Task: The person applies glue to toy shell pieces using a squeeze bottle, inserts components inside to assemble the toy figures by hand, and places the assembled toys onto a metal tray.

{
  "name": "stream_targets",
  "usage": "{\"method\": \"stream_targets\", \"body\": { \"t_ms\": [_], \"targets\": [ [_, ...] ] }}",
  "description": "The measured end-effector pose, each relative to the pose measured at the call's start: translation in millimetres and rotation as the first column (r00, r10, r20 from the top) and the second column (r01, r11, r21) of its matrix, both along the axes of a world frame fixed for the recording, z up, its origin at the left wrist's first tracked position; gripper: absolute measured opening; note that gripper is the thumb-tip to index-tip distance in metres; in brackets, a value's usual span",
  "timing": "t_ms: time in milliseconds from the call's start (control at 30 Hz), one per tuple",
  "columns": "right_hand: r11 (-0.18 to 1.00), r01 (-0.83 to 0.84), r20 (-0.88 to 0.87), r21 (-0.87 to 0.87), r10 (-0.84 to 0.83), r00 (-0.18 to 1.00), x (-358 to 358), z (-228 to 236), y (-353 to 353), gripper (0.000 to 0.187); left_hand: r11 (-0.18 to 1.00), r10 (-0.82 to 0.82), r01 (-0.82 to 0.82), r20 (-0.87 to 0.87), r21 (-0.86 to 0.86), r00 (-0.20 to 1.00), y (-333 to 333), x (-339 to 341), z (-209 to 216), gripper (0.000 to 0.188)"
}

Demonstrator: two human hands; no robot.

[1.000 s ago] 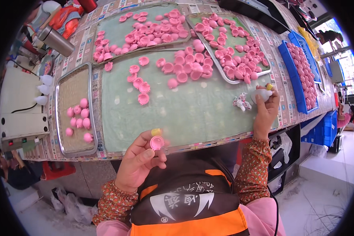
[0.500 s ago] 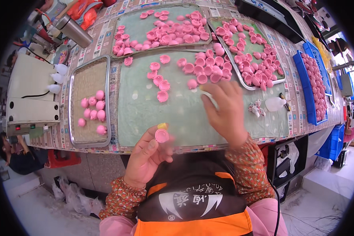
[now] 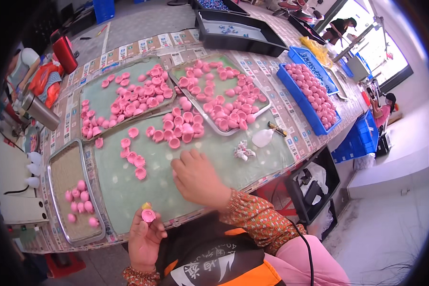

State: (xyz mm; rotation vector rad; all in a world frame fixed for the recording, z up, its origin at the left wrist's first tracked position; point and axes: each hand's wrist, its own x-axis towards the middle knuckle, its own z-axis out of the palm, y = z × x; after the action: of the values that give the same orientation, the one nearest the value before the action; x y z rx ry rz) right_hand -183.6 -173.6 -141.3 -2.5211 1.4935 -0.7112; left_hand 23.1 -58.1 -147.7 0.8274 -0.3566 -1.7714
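My left hand [image 3: 145,240] is at the table's front edge. It pinches a small pink half-shell [image 3: 148,216] between thumb and fingers, its hollow side facing up. A yellow wrap [image 3: 146,206] covers one fingertip behind the shell. My right hand [image 3: 198,178] is palm down over the green mat [image 3: 124,195], its fingers curled under; whatever they hold is hidden. Just beyond it lies a cluster of pink half-shells [image 3: 178,127]. To its left, a short row of half-shells [image 3: 139,161] runs down the mat.
At left a metal tray [image 3: 57,190] holds several closed pink balls [image 3: 81,195]. Two trays of pink shells [image 3: 145,95] stand at the back. A white squeeze bottle [image 3: 262,138] and crumpled tissue [image 3: 243,151] lie at right, near a full blue bin [image 3: 319,125].
The view has swung to the right and tilted. My right hand, blurred with thumb and fingers apart before, is now curled over the mat. My left hand still holds the half-shell.
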Motion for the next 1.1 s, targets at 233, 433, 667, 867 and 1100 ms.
{"method": "stream_targets", "body": {
  "t_ms": [233,433,667,867,1100],
  "targets": [
    [0.997,0.026,0.090,0.074,-0.033,0.995,-11.2,-6.1,6.2,0.019,0.999,-0.038,0.038,-0.043,-0.004,0.998,-0.4,-9.5,5.8,0.046],
    [0.999,0.036,0.112,0.003,-0.036,0.993,-13.3,-12.9,1.6,0.019,0.997,-0.053,0.060,-0.142,0.040,0.988,-7.8,-20.2,2.8,0.048],
    [0.929,-0.113,0.574,0.352,-0.119,0.810,-5.6,6.4,36.5,0.028,0.998,-0.042,0.047,-0.110,0.050,0.993,-5.7,-25.6,-3.1,0.045],
    [0.976,-0.111,0.546,0.190,-0.011,0.838,-2.7,1.4,34.0,0.029,0.998,-0.048,0.050,-0.068,0.031,0.996,-5.1,-27.1,-3.1,0.045],
    [0.994,0.043,0.352,0.098,-0.075,0.933,-10.9,-14.5,-4.3,0.029,0.999,-0.017,0.019,-0.072,0.032,0.997,-5.4,-25.5,-4.9,0.045]
  ]
}}
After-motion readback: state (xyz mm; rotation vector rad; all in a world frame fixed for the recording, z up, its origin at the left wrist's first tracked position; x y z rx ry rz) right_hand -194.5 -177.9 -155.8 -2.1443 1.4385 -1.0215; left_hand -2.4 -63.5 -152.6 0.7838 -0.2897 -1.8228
